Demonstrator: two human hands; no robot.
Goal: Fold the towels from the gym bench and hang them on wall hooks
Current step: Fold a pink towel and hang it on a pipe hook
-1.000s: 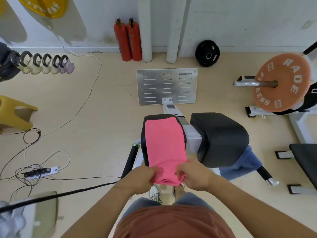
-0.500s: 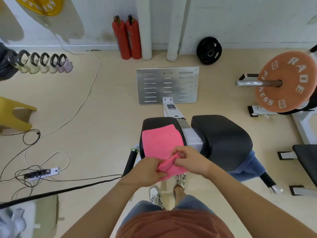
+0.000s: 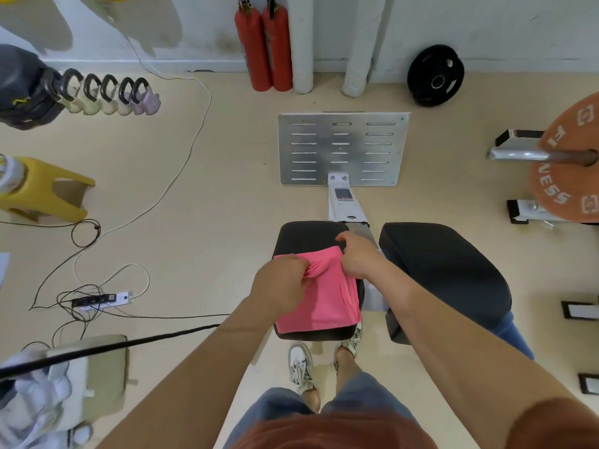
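While the gym bench (image 3: 348,209) stood in the middle of the floor, the pink towel (image 3: 324,299) lay on its left black pad (image 3: 308,234). 1 second before, that towel was long and reached the far end of the pad, and both hands held its near end. Now the near end had been lifted over to the far side, so the towel was shorter and 2 layers thick. I think 1 more fold was made, and the towel was closer to going on a hook, though no hook showed.

A blue towel (image 3: 515,328) hung under the right pad (image 3: 447,270) and looked not yet folded. The left hand (image 3: 278,286) pinched a bunched-up bit at the pink towel's far left edge. The right hand (image 3: 356,257) sat at the far right corner with bent fingers. I could not tell if it pinched or only pressed.

The big orange weight plate (image 3: 570,176) showed white letters, "FI" and "NESS". The small label (image 3: 343,194) on the bench was too tiny to read.
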